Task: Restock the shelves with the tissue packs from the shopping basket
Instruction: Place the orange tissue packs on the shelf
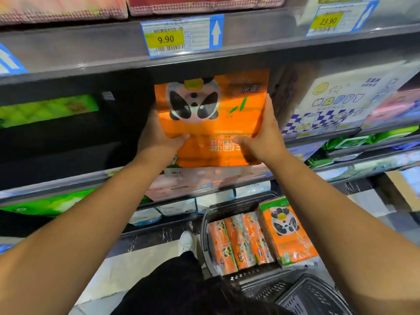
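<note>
Tissue pack [211, 123] at the shelf [56, 187] edge.
Left hand [159, 135] and right hand [264, 133] clamp it (basket [205, 223] holds more).

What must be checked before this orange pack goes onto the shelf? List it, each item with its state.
1. Grip: left hand and right hand hold the orange pack by its sides: ok.
2. Orientation: its large lettering reads upside down: not ok.
3. Room: dark gap on the shelf left of the pack: ok.
4. Right clearance: patterned box sits close to the right hand; contact: cannot tell.
5. Supply: basket holds more orange packs: ok.
</note>
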Demonstrator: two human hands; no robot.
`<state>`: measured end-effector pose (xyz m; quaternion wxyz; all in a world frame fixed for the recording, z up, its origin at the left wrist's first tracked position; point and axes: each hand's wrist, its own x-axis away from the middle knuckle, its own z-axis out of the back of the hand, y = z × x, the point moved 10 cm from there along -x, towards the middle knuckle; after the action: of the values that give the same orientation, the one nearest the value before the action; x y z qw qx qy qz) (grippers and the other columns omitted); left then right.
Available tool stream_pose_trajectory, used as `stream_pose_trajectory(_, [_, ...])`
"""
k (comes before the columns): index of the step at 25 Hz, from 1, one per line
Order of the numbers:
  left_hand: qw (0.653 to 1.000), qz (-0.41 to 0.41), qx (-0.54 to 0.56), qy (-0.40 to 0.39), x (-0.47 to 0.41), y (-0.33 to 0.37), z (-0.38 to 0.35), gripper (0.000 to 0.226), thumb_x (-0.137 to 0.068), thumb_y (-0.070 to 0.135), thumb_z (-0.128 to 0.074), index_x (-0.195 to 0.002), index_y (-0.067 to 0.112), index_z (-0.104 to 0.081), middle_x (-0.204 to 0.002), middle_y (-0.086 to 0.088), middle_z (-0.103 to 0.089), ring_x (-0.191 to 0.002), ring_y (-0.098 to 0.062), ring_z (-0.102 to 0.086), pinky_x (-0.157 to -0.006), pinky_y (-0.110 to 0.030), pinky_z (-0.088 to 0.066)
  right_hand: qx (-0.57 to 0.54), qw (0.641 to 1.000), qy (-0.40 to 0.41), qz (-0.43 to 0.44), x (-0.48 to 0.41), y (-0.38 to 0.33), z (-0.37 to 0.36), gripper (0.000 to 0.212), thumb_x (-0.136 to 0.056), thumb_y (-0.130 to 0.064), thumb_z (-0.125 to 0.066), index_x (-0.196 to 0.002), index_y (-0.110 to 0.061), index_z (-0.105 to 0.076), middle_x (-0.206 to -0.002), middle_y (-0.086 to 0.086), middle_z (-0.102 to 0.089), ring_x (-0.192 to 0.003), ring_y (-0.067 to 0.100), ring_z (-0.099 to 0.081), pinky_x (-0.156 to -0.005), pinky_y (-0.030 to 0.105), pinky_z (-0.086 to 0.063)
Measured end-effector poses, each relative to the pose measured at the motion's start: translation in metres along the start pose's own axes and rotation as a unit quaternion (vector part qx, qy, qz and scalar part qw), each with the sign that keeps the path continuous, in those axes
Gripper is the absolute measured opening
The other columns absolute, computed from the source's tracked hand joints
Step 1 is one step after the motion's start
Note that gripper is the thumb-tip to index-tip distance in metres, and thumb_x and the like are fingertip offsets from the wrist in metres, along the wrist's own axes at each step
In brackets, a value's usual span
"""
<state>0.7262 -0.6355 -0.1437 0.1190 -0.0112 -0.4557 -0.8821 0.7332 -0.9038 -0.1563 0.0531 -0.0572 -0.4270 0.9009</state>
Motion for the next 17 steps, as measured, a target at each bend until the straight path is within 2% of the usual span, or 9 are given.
stream_pose_trajectory(2, [1.0,0.0,-0.01,0.017,-0.007,0.004,-0.003,0.077,-0.081,0.028,-0.074,-0.143,0.024,-0.028,-0.139,-0.003,-0.045,-0.128,-0.026,-0.045,-0.098,-0.038,-0.039,-0.013,1.0,-0.004,-0.011,-0.007,0.007,-0.002,0.115,-0.071,-0.024,-0.085,-0.152,-0.026,-0.004,-0.146,0.002,-0.041,-0.132,0.019,-0.039,-0.11,0.046,-0.036])
stream_pose_trajectory(6, [0.999,-0.031,0.017,0.01,-0.025,0.003,-0.011,0.074,-0.082,0.03,-0.073,-0.141,0.024,-0.031,-0.135,0.002,-0.047,-0.125,-0.02,-0.046,-0.09,-0.03,-0.034,-0.025,0.999,-0.006,-0.02,-0.028,0.013,-0.003,0.102,-0.072,-0.034,-0.084,-0.147,-0.023,-0.016,-0.146,0.004,-0.04,-0.132,0.028,-0.042,-0.108,0.053,-0.039])
stream_pose_trajectory(9, [0.998,-0.057,0.034,0.004,-0.041,0.002,-0.016,0.066,-0.081,0.033,-0.073,-0.137,0.023,-0.038,-0.127,0.007,-0.053,-0.118,-0.019,-0.052,-0.094,-0.036,-0.043,-0.03,0.999,-0.011,-0.033,-0.043,0.013,-0.002,0.082,-0.076,-0.032,-0.081,-0.138,-0.022,-0.028,-0.143,0.003,-0.042,-0.129,0.027,-0.045,-0.104,0.046,-0.042])
stream_pose_trajectory(11, [0.997,-0.061,0.046,0.005,-0.053,-0.002,-0.023,0.067,-0.08,0.036,-0.074,-0.137,0.021,-0.042,-0.127,0.002,-0.056,-0.117,-0.02,-0.054,-0.098,-0.044,-0.045,-0.026,0.999,0.009,-0.03,-0.052,0.013,0.004,0.078,-0.075,-0.031,-0.082,-0.135,-0.018,-0.033,-0.14,0.005,-0.045,-0.125,0.024,-0.046,-0.098,0.037,-0.041])
stream_pose_trajectory(13, [0.997,-0.055,0.055,0.021,-0.061,-0.007,-0.03,0.07,-0.079,0.038,-0.075,-0.138,0.017,-0.042,-0.128,0.0,-0.057,-0.117,-0.021,-0.054,-0.101,-0.043,-0.044,-0.019,0.999,0.04,-0.019,-0.063,0.015,0.008,0.078,-0.072,-0.029,-0.084,-0.131,-0.01,-0.037,-0.135,0.01,-0.048,-0.121,0.023,-0.048,-0.096,0.031,-0.04])
stream_pose_trajectory(15, [0.996,-0.063,0.05,0.04,-0.061,-0.01,-0.037,0.077,-0.08,0.034,-0.074,-0.144,0.016,-0.034,-0.134,-0.001,-0.052,-0.122,-0.022,-0.051,-0.1,-0.032,-0.04,-0.016,0.998,0.056,-0.009,-0.069,0.021,0.002,0.079,-0.069,-0.025,-0.087,-0.128,-0.004,-0.039,-0.132,0.012,-0.05,-0.119,0.024,-0.05,-0.096,0.028,-0.039])
stream_pose_trajectory(17, [0.994,-0.088,0.043,0.043,-0.055,-0.013,-0.044,0.086,-0.082,0.025,-0.073,-0.148,0.017,-0.019,-0.144,-0.004,-0.042,-0.13,-0.023,-0.043,-0.098,-0.029,-0.033,-0.036,0.998,0.045,0.012,-0.066,0.031,-0.015,0.083,-0.066,-0.029,-0.085,-0.128,-0.002,-0.037,-0.13,0.01,-0.052,-0.116,0.024,-0.053,-0.098,0.028,-0.041])
